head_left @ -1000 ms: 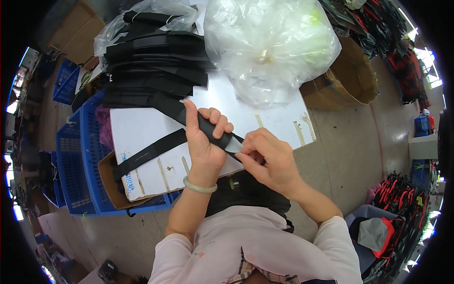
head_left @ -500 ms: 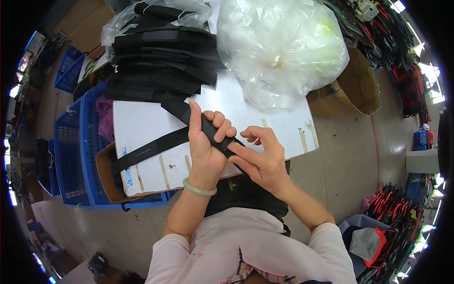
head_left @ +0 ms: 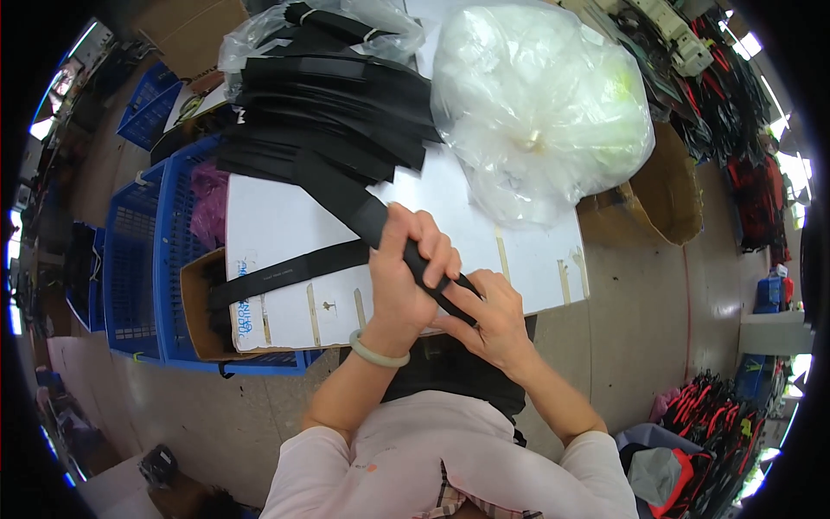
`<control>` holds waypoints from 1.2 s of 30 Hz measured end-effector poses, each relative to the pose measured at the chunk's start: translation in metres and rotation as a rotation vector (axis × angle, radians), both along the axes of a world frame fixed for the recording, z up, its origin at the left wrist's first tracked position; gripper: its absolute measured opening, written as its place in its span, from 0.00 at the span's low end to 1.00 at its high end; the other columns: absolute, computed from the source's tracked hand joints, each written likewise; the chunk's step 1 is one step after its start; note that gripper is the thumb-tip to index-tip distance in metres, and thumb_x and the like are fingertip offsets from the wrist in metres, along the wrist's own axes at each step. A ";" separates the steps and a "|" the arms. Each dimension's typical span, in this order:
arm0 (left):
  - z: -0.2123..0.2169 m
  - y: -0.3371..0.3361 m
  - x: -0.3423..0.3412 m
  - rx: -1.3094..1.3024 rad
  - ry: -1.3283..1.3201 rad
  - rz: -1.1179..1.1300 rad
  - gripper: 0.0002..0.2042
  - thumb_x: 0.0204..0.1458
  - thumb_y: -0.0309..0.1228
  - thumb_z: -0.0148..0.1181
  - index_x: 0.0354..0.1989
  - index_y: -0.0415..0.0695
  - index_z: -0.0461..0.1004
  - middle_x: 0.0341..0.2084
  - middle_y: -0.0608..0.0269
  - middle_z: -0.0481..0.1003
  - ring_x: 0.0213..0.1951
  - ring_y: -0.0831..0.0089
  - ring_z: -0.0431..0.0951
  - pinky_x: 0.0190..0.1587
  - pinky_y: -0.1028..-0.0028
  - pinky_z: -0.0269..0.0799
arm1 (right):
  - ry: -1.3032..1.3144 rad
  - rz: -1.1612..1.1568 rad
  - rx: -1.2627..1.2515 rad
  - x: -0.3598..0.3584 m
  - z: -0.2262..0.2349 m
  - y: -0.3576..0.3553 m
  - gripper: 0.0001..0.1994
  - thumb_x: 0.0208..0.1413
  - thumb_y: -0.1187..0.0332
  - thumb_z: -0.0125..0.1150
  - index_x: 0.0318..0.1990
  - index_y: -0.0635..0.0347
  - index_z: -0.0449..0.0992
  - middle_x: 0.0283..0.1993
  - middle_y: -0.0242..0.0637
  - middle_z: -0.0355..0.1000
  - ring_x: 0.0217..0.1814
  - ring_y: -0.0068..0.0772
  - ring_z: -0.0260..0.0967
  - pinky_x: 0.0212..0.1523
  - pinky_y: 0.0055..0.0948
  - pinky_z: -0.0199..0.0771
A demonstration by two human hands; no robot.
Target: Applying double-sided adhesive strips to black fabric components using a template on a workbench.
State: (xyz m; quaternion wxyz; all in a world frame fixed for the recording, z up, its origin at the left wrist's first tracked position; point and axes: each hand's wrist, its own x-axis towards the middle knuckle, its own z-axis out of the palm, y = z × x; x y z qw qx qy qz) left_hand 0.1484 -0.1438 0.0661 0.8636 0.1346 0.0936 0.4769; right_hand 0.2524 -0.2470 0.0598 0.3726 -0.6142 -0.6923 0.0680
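Black strap (head_left: 346, 203) in two hands: left hand (head_left: 406, 277), right hand (head_left: 488, 316).

Surface (head_left: 285, 225): strap pile (head_left: 328, 121) at far left; plastic bag (head_left: 540, 104) at far right, beside pile.
Near edge: left hand (head_left: 406, 277) and right hand (head_left: 488, 316) touching, both on one strap (head_left: 346, 203) running back to pile.
Left of surface: crates (head_left: 147, 259).
Right, on floor: cardboard box (head_left: 661, 186).

The left hand (head_left: 406, 268) grips a black strap (head_left: 346, 201) over the white tabletop (head_left: 285, 225). The right hand (head_left: 488, 316) pinches its end. A clear bag (head_left: 540, 104) sits beside stacked straps (head_left: 328, 112).
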 end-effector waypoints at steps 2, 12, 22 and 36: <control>0.005 -0.009 0.003 0.177 0.025 0.004 0.16 0.62 0.40 0.52 0.26 0.45 0.59 0.17 0.66 0.61 0.13 0.76 0.63 0.22 0.71 0.69 | 0.056 0.030 0.048 0.004 -0.014 -0.006 0.16 0.39 0.63 0.73 0.38 0.54 0.79 0.32 0.36 0.69 0.32 0.36 0.66 0.31 0.32 0.66; 0.017 -0.037 -0.002 0.609 0.115 -0.007 0.12 0.58 0.31 0.58 0.30 0.40 0.61 0.21 0.59 0.65 0.16 0.75 0.67 0.25 0.71 0.72 | 0.213 0.113 0.293 0.007 -0.041 -0.017 0.09 0.35 0.78 0.69 0.26 0.59 0.75 0.30 0.41 0.69 0.29 0.40 0.68 0.26 0.31 0.67; 0.019 -0.040 -0.006 0.526 0.059 0.010 0.16 0.61 0.40 0.54 0.29 0.40 0.61 0.20 0.58 0.64 0.13 0.74 0.65 0.22 0.71 0.72 | 0.216 0.137 0.298 0.002 -0.030 -0.020 0.10 0.37 0.79 0.69 0.29 0.61 0.75 0.30 0.40 0.69 0.29 0.37 0.68 0.27 0.29 0.67; 0.009 -0.036 -0.037 0.648 0.983 -0.076 0.16 0.62 0.35 0.51 0.45 0.31 0.73 0.35 0.56 0.77 0.41 0.71 0.77 0.49 0.72 0.70 | 0.245 -0.244 0.245 0.052 0.015 -0.016 0.11 0.38 0.78 0.71 0.33 0.62 0.80 0.30 0.35 0.74 0.31 0.33 0.70 0.32 0.26 0.68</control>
